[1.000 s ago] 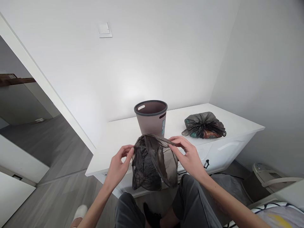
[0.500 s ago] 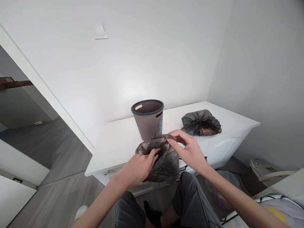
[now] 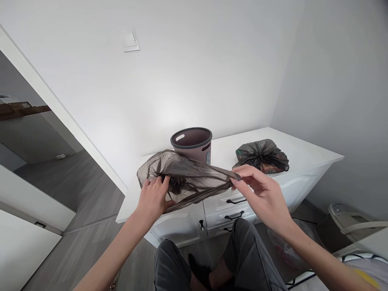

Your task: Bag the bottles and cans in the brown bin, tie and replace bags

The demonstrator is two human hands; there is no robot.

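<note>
A thin grey-black garbage bag is stretched sideways between my hands, its mouth opened towards me. At its left end my left hand grips the bag, the fingers reaching partly into the opening. My right hand pinches the rim at the right end between thumb and fingers. Just behind the bag stands a mauve trash can with a dark rim and handle slots; the bag hides its lower part. Right of it lies a knotted, filled black garbage bag.
The white cabinet carries the can and the filled bag, with black drawer handles on its front. A wall switch is above. A grey-beige container stands at lower right, near a clear plastic bag on the floor.
The bag went from a bunched bundle to spread wide. My left hand moved left and up, my right hand moved right, pulling the mouth apart. The view shifted slightly.
</note>
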